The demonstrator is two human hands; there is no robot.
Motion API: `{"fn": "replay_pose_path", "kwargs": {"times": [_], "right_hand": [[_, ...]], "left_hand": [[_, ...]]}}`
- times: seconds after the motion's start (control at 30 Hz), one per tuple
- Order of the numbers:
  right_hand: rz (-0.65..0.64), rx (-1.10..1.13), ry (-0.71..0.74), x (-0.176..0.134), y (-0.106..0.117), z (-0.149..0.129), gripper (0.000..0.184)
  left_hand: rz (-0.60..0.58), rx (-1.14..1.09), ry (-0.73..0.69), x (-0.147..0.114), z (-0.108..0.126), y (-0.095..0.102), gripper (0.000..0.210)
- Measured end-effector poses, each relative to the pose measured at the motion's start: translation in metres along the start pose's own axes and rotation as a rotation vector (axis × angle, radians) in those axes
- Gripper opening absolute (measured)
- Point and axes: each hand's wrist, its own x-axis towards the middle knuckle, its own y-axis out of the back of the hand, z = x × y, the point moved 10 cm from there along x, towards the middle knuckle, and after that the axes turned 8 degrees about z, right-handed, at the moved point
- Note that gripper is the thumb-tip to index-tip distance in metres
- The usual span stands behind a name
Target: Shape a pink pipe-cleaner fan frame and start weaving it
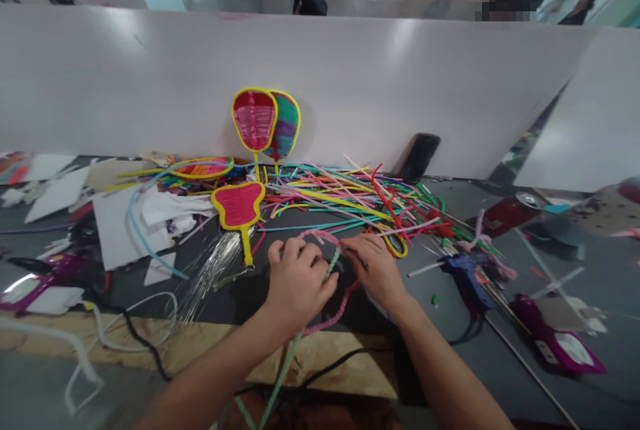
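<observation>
Over the front of the dark table, both hands work at a loop of pink twisted pipe cleaner. My left hand is closed around a pale green pipe cleaner, whose long tail hangs below toward my lap. The green strand crosses the loop and meets the pink at its upper edge. There, the thumb and fingers of my right hand pinch the pink loop. Just left of my hands lies a small pink fan-shaped piece with a yellow edge and handle. Yellow-handled scissors rest beyond my right hand.
Behind lies a heap of coloured pipe cleaners. Two finished fan shapes lean on the white partition, as does a phone. At right are a blue glue gun and a red can; at left, white paper.
</observation>
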Motion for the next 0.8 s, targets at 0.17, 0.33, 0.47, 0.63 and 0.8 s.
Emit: {"fn": "replay_pose_path", "kwargs": {"times": [0.17,0.33,0.47,0.63,0.8], "right_hand": [[0.062,0.124,-0.051,-0.002,0.002,0.005,0.015],[0.110,0.174,-0.016,-0.004,0.003,-0.005,0.013],[0.112,0.132,0.003,-0.005,0.002,-0.007,0.011],[0.108,0.090,0.008,-0.006,0.001,-0.006,0.011],[0.133,-0.012,0.094,-0.009,0.004,-0.012,0.021]], "left_hand": [[-0.046,-0.255,-0.056,0.049,-0.021,0.022,0.023],[-0.601,-0.570,-0.193,0.060,-0.009,-0.020,0.027],[-0.752,-0.642,-0.197,0.052,-0.006,-0.041,0.029],[-0.781,-0.657,-0.177,0.052,-0.011,-0.048,0.030],[-0.814,-0.699,-0.159,0.051,-0.012,-0.057,0.030]]}}
